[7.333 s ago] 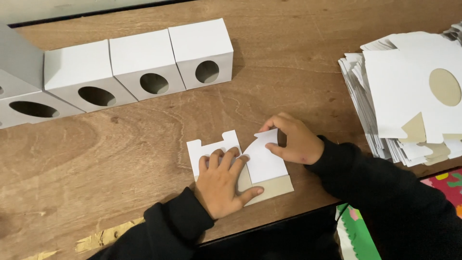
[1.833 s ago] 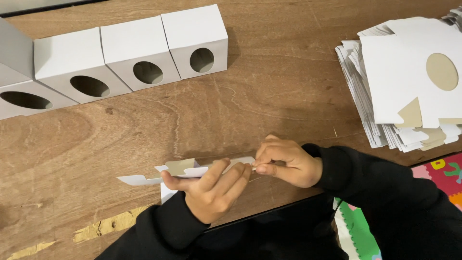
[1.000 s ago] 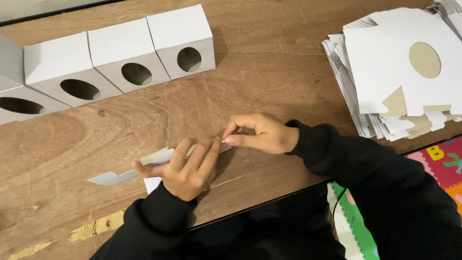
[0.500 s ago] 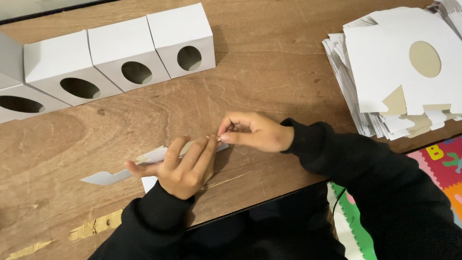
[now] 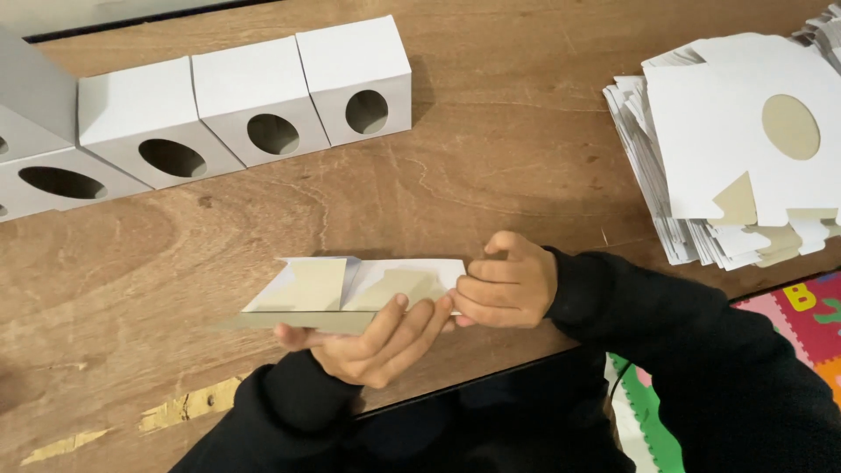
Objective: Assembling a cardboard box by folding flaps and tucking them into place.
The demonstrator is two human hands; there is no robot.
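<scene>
Wooden worktable [image 5: 526, 175]: left hand [image 5: 372, 346] cradles a half-folded cardboard box blank [image 5: 350, 293] while right hand [image 5: 508, 285] pinches its 3 o'clock edge; uneven pressure could crease it crooked.

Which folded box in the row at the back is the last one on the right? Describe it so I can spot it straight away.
Start at the wooden table and find the row of white cardboard boxes along its far edge. Follow the row rightward to its end: the end box stands nearest the stack of flat cardboard blanks. It alone has bare table on its right, and its oval hole faces the person.
</scene>
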